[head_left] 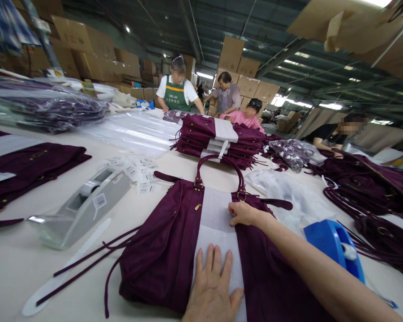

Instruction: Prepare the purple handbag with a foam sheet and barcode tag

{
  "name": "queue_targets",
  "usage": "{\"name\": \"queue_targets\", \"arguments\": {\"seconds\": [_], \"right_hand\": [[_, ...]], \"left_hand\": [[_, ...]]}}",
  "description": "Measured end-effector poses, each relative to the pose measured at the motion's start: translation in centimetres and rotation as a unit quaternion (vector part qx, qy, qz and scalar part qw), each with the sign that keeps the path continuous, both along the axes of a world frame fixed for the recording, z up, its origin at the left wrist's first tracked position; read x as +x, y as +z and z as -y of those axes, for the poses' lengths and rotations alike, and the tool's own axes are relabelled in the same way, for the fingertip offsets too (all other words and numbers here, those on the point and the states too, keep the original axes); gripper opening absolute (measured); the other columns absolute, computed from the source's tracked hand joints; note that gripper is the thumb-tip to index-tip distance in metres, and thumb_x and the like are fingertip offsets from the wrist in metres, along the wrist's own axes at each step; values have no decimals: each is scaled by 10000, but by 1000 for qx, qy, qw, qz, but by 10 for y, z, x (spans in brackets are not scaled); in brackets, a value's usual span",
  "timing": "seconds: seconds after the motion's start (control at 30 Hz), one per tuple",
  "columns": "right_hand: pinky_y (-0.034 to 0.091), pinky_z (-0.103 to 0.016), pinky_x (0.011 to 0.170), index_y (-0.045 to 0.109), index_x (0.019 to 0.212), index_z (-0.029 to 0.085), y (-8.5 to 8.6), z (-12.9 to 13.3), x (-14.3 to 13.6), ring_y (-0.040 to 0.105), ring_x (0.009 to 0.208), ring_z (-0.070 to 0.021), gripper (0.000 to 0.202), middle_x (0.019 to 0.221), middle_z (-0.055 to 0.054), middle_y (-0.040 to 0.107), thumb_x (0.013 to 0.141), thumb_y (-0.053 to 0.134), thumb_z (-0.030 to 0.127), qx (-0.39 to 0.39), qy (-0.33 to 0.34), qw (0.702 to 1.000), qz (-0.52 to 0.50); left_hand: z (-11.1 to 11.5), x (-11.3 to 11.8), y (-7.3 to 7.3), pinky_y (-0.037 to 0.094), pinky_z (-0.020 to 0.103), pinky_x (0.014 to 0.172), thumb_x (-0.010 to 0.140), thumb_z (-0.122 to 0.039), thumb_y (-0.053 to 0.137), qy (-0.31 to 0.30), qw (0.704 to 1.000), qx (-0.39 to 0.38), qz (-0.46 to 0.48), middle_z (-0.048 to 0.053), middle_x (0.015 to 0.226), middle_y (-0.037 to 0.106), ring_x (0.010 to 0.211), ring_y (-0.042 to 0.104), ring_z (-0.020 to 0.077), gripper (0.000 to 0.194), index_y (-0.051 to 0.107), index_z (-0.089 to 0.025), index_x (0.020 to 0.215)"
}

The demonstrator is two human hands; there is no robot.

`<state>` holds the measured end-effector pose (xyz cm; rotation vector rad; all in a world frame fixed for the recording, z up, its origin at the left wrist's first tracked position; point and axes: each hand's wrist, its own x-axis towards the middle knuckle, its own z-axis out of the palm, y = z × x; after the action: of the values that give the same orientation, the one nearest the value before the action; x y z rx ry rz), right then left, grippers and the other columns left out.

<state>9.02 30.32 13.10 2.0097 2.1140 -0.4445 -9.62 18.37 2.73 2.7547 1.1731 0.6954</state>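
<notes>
Bag: big purple suede handbag [168, 241] lying flat on the pale table [13, 268], right under both my hands
Paper: white tissue paper strip [215, 214] running down the bag's middle
Left hand [213, 286]: spread flat, palm down on the strip's near end, gripping nothing
Right hand [242, 213]: fingers curled, pressing the strip's right edge up near the handle
Beside me: grey tape dispenser [83, 205] to the left, blue tape dispenser [336, 246] to the right

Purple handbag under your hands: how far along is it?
Done: a white paper band lies along the flat purple suede handbag. In hand: left hand presses it flat, right hand touches its edge. Left: no clear bag on it; banded handbags are stacked behind.
</notes>
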Motion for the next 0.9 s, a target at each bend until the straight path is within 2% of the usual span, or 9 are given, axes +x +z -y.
{"name": "queue_targets", "arguments": {"seconds": [0.13, 0.23, 0.33, 0.43, 0.5, 0.6, 0.67, 0.8, 0.9], "right_hand": [[353, -301, 791, 580, 931, 156, 6, 46, -23, 515, 916, -198, 176, 938, -87, 597, 835, 436, 128, 124, 28, 992, -2], [380, -334, 796, 575, 939, 179, -12, 85, -47, 532, 896, -200, 229, 897, -72, 619, 883, 354, 202, 172, 86, 980, -47], [354, -399, 908, 549, 957, 145, -36, 105, -64, 536, 945, -215, 252, 920, -106, 625, 880, 314, 196, 209, 71, 973, -66], [304, -421, 989, 536, 984, 137, -47, 110, -68, 548, 960, -209, 281, 970, -122, 626, 878, 284, 202, 223, 46, 967, -115], [345, -403, 973, 531, 1028, 143, -46, 110, -64, 550, 982, -208, 301, 1029, -120, 620, 877, 286, 228, 204, 37, 963, -174], [424, -366, 900, 507, 1106, 160, -41, 109, -54, 548, 1002, -201, 333, 1061, -96, 620, 885, 288, 279, 192, -20, 950, -247], [394, -389, 936, 504, 1112, 155, -40, 107, -52, 536, 1018, -204, 337, 1065, -102, 615, 886, 282, 270, 227, -42, 948, -219], [261, -466, 1028, 495, 1124, 62, -47, 105, -58, 510, 1043, -235, 360, 1036, -170, 606, 847, 295, 175, 256, 28, 960, -110], [216, -495, 1043, 447, 1184, 35, -52, 103, -60, 531, 1015, -231, 415, 1001, -166, 624, 808, 306, 138, 224, 55, 958, -169]], "left_hand": [[-1, -1, 5, 277, 557, 982, 785, -510, 434, -10, 1000, -24, -4, 149, 1340, 392, 1252, 307, 344, 664, 256, -213, 1351], [-1, 0, 6, 281, 552, 986, 798, -524, 400, -9, 1000, -30, 1, 143, 1326, 412, 1241, 330, 330, 631, 316, -189, 1326], [1, 1, 4, 303, 519, 988, 806, -522, 384, -1, 1000, -6, 13, 143, 1279, 468, 1202, 385, 310, 612, 389, -139, 1283], [2, 1, 3, 326, 492, 979, 817, -504, 382, 5, 999, 43, 26, 123, 1255, 496, 1172, 416, 296, 591, 404, -126, 1270], [2, 0, 4, 337, 487, 970, 822, -491, 381, 8, 997, 66, 33, 113, 1243, 508, 1160, 425, 290, 570, 411, -129, 1262], [2, 0, 7, 343, 486, 969, 817, -500, 381, 13, 998, 57, 31, 121, 1175, 552, 1142, 436, 289, 560, 473, -104, 1203], [2, -1, 9, 335, 489, 979, 811, -507, 383, 15, 999, 38, 22, 125, 1139, 567, 1142, 433, 290, 554, 512, -91, 1155], [2, -3, 10, 331, 492, 983, 800, -507, 405, 10, 1000, 26, 6, 131, 1150, 556, 1148, 425, 291, 573, 488, -92, 1186], [2, -3, 9, 346, 484, 970, 797, -512, 410, 7, 999, 42, 6, 128, 1158, 557, 1140, 435, 286, 580, 479, -97, 1196]]}}
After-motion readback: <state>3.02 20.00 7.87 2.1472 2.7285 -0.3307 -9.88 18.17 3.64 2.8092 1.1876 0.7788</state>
